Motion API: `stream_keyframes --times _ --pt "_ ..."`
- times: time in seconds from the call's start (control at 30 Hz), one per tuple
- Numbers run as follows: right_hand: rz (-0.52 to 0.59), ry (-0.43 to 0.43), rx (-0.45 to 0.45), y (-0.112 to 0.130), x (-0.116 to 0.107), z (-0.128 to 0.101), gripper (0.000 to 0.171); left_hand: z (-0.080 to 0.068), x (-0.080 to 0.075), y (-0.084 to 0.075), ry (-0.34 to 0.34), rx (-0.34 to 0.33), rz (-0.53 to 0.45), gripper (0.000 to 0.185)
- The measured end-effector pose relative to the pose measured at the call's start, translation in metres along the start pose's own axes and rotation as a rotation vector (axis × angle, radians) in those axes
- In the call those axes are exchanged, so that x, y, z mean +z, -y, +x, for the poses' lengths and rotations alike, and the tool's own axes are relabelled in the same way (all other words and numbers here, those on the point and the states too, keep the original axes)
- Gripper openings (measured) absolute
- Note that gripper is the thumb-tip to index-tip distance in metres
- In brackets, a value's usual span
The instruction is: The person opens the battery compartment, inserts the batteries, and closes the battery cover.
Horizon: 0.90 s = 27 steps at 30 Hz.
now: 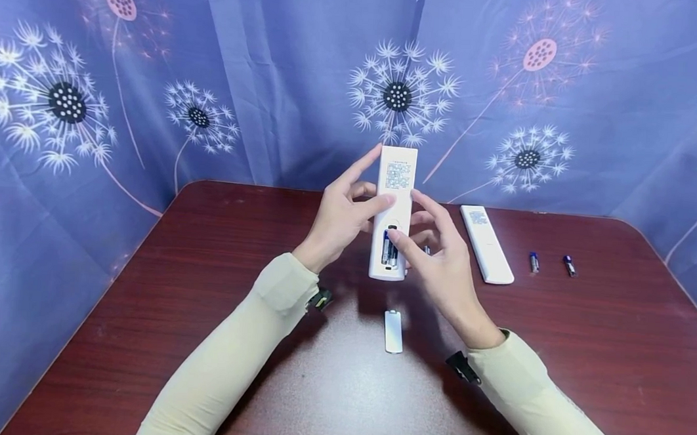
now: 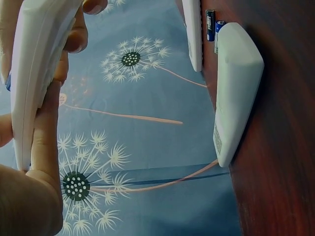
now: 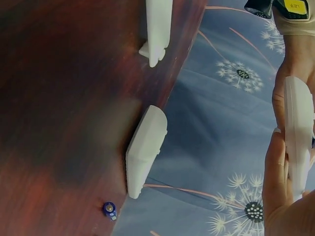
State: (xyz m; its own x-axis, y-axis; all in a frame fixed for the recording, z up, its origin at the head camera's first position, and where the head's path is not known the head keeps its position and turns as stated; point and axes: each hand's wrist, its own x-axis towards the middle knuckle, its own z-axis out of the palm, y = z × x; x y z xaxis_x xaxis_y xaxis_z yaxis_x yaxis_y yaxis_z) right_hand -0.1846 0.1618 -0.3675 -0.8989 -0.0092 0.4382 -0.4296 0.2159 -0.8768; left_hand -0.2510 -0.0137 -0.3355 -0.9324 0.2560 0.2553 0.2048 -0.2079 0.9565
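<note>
A white remote control (image 1: 401, 210) is held up over the table, its back facing me and printed text near its top. Two batteries (image 1: 388, 254) lie in its uncovered compartment. My left hand (image 1: 338, 217) grips the remote from the left, thumb across its back and index finger along the upper edge. From the right, my right hand (image 1: 445, 259) holds its side with curled fingers, while the thumb presses at the batteries' upper end. Below, on the table, lies the small white battery cover (image 1: 394, 331). In the left wrist view the remote (image 2: 37, 73) shows edge-on.
Another white remote (image 1: 486, 244) lies to the right on the dark red table (image 1: 328, 387). Beyond it are two loose batteries, one nearer (image 1: 533, 262) and one farther (image 1: 569, 266). One more white remote (image 3: 158, 29) shows in the right wrist view. A dandelion-patterned curtain (image 1: 308, 77) hangs behind.
</note>
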Motion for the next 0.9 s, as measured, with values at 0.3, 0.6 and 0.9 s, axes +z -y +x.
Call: stream_keyframes --times 0.3,0.6,0.9 --pt "0.026 0.005 0.027 -0.0022 0.0000 -0.0001 0.069 -0.0002 0.0002 -0.0004 0.000 -0.002 -0.002 0.077" --pt "0.016 -0.027 0.066 -0.0015 0.0030 -0.0016 0.066 -0.0008 0.0023 -0.0001 0.002 0.001 -0.010 0.077" --pt "0.025 -0.057 0.049 0.0001 0.0047 -0.0011 0.068 -0.0020 0.0040 0.0009 0.006 0.008 -0.002 0.078"
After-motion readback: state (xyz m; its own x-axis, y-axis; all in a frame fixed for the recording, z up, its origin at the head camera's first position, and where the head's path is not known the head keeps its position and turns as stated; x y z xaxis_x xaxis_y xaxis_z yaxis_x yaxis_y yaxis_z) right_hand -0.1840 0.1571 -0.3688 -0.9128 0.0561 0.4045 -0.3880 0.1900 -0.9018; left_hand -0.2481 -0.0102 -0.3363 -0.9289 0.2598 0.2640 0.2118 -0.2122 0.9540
